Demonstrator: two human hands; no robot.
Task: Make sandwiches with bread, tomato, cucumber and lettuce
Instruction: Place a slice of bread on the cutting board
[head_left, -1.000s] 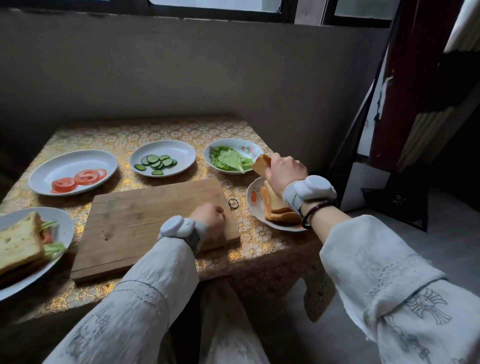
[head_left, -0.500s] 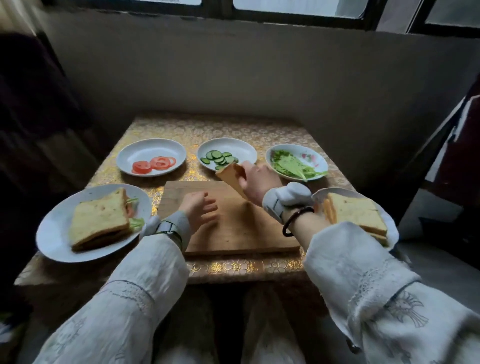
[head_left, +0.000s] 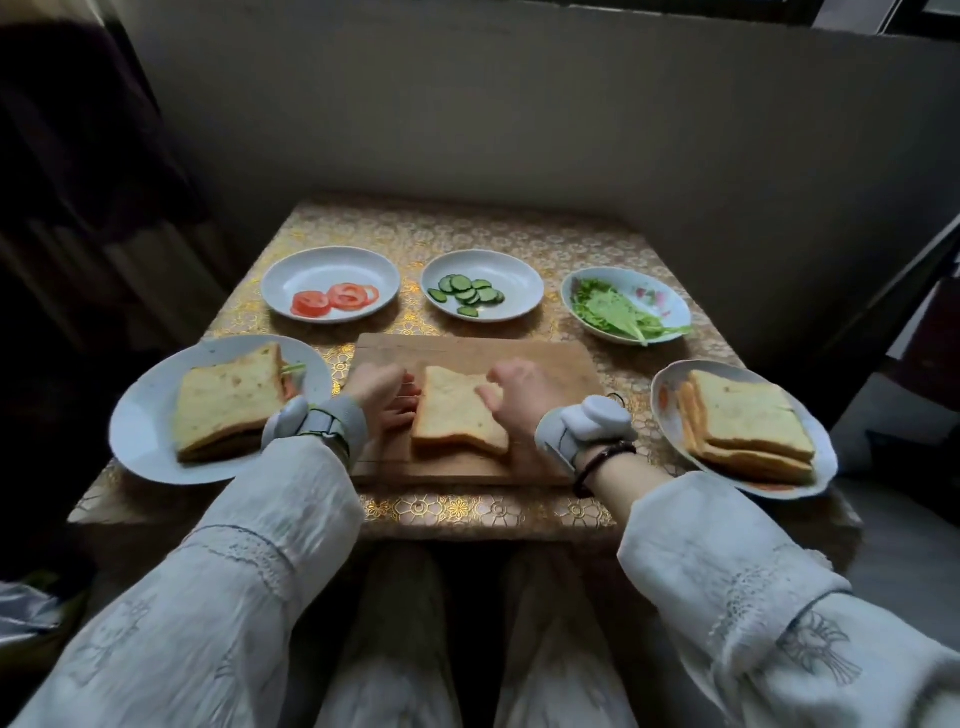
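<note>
**benchtop_bo:** Head view, biggest stuff first. One table (head_left: 467, 234) with a gold patterned cloth, and one wooden cutting board (head_left: 550, 364) at the near middle of it. You've got five plates: the finished sandwich plate (head_left: 150, 410) on your left, the bread stack plate (head_left: 821, 467) on your right, and three across the back with tomato slices (head_left: 332, 299), cucumber slices (head_left: 470, 293) and lettuce (head_left: 618, 317).

**crumbwatcher:** And the slice you're actually working on?

**benchtop_bo:** One bread slice (head_left: 457, 410) lies flat on the board, its longer side running away from you, and it sits right between your hands. Your left hand (head_left: 382, 389) is at its left edge with the fingers curled loosely, tips about touching the crust. Your right hand (head_left: 519, 395) is over the right top corner, thumb on the slice. I can't tell if it's still a pinch or just resting there.

**crumbwatcher:** Counts?

**benchtop_bo:** One made sandwich (head_left: 228, 400). The bread stack (head_left: 743, 415) looks like three or four slices, hard to split. Tomato looks like two or three rounds overlapping, cucumber roughly ten, and lettuce is a small heap.

**crumbwatcher:** Which hand goes for fillings?

**benchtop_bo:** My guess is that the bowls all lie straight beyond the slice, so left is nearer the tomato and right is nearer the lettuce. Cucumber is dead ahead, either works.
</note>
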